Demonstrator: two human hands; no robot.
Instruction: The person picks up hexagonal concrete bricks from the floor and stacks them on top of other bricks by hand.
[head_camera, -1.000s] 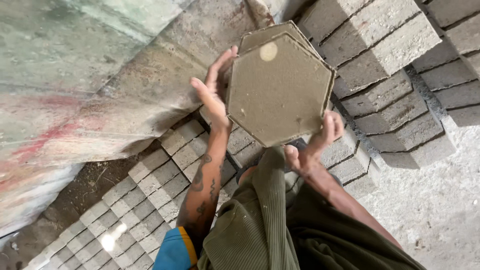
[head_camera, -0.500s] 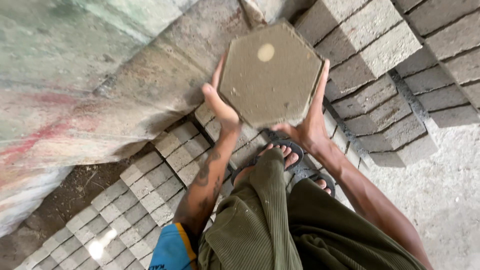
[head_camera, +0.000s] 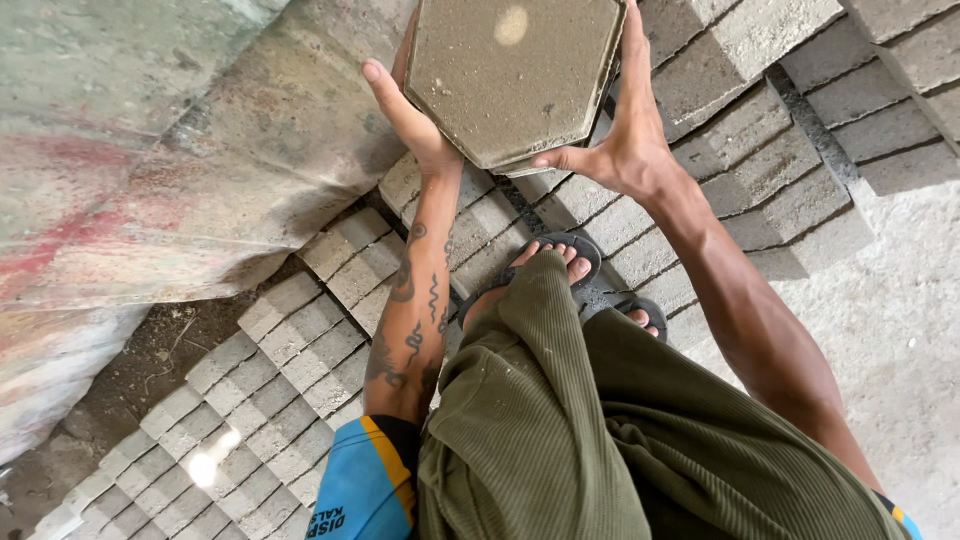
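Observation:
A grey hexagonal concrete paver is held flat between both hands at the top of the head view. My left hand presses against its left edge, fingers stretched upward. My right hand grips its right edge, thumb under the lower corner. The paver hangs above stacked rectangular grey paving blocks. Below it, my feet in dark sandals stand on the blocks, partly hidden by olive green shorts.
Rows of rectangular paving blocks run in steps from lower left to upper right. A stained tarpaulin sheet covers the left side. Bare concrete floor lies at the right, and dirt shows beside the tarpaulin.
The hexagonal paver has been lifted up and away from me, now flat between both hands. My right hand shifted from under the paver's lower corner to its right edge.

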